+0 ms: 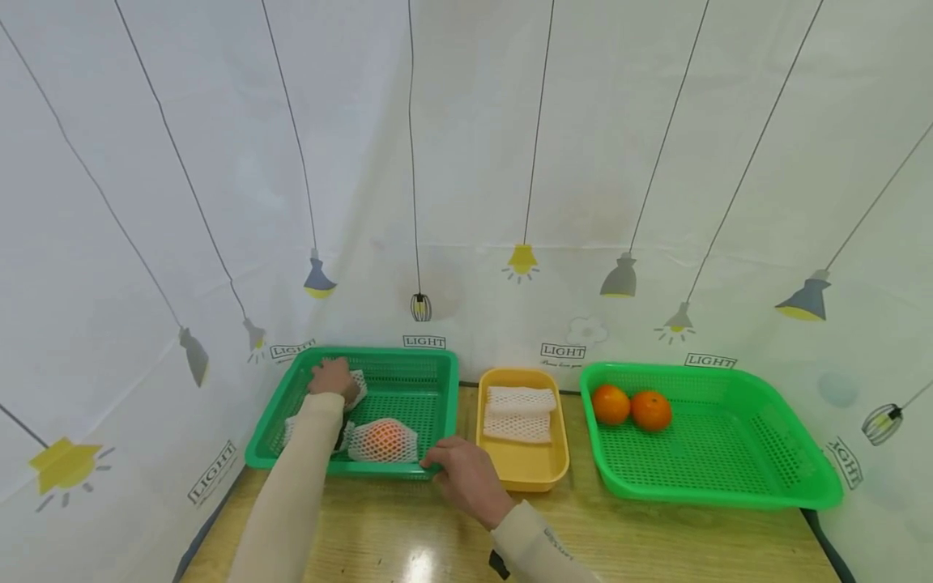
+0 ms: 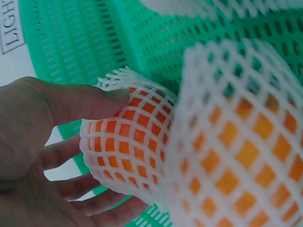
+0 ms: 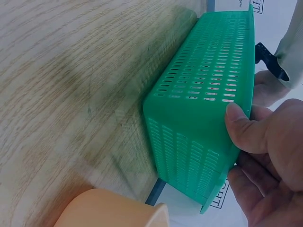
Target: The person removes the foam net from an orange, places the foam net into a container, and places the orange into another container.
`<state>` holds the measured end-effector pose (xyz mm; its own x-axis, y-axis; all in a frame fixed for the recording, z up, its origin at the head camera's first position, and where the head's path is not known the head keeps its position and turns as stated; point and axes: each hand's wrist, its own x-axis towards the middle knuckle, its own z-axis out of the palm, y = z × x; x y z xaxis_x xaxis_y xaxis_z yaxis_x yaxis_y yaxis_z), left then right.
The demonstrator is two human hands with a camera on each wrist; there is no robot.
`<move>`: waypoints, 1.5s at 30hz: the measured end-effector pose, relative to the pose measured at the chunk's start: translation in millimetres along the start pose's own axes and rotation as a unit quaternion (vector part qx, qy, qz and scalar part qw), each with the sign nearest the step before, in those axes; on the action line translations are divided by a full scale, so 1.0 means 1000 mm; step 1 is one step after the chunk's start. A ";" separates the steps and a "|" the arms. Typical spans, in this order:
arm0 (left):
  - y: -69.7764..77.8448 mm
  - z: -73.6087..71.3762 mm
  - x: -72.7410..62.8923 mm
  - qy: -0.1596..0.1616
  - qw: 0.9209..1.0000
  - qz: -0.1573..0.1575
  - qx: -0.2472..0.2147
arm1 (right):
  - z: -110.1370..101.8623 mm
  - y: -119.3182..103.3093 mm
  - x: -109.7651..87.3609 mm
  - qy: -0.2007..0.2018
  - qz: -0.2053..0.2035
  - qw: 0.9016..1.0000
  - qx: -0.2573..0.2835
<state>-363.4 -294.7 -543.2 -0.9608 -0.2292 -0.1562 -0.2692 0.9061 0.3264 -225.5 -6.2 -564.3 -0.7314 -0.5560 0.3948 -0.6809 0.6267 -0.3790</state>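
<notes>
My left hand (image 1: pixel 332 377) reaches into the back left of the dark green basket (image 1: pixel 451 389). In the left wrist view its thumb and fingers curl round an orange in a white foam net (image 2: pixel 128 137). A second netted orange (image 2: pixel 246 151) fills the right of that view. Near the basket's front wall, the head view shows a netted orange (image 1: pixel 385 440); another white net partly shows behind the left forearm. My right hand (image 1: pixel 469 478) pinches the basket's front right corner, its thumb on the outer wall and its fingers at the rim.
Right of the green basket stands a yellow tray (image 1: pixel 523 478) with white foam nets (image 1: pixel 519 402) in it. Farther right, a bright green basket (image 1: pixel 729 494) holds two bare oranges (image 1: pixel 651 410) at its left end. A white printed curtain (image 1: pixel 474 162) encloses the wooden table (image 1: pixel 364 526).
</notes>
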 end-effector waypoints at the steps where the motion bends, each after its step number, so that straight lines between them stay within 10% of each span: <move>1: 0.001 -0.001 0.000 0.002 1.000 0.004 -0.005 | 0.000 0.000 0.000 0.000 -0.001 1.000 0.000; 25: 0.037 -0.027 -0.029 0.069 0.994 0.060 -0.058 | 0.002 0.001 0.000 0.011 -0.003 1.000 0.007; 45: 0.080 -0.027 -0.072 0.153 0.968 0.139 -0.143 | 0.007 0.003 -0.001 0.013 0.003 1.000 0.008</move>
<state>-317.6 -215.6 -480.4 -0.9619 -0.1255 0.2430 0.0361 0.8224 0.5678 -226.7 -7.7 -572.2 -0.7345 -0.5382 0.4134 -0.6772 0.6209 -0.3948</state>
